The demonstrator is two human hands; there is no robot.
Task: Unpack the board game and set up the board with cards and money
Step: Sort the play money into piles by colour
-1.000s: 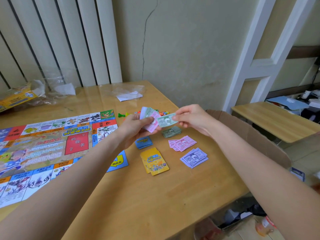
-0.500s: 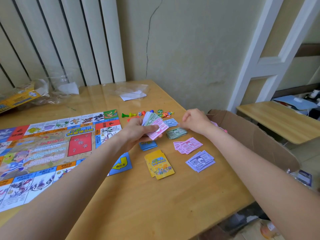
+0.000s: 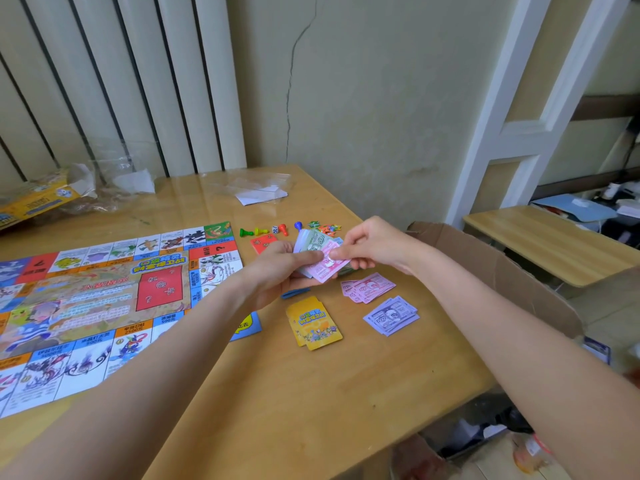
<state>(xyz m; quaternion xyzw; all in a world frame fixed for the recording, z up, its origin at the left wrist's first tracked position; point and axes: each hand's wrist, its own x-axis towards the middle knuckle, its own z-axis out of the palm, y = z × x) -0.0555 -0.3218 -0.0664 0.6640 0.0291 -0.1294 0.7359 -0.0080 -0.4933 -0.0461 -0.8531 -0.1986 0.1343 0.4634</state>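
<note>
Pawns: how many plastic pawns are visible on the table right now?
4, in a row just beyond the board's far right corner: green pawn lying down, yellow pawn lying down, red pawn, blue pawn. The hands may hide others.

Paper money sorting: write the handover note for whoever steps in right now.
Left hand grips the mixed stack of paper notes. Right hand pinches the top pink note.
On the wooden table: pink note pile, purple note pile, yellow card deck, red cards, plastic pawns.
Done: colourful game board unfolded.
Left: sort the remaining notes, place the cards.
</note>
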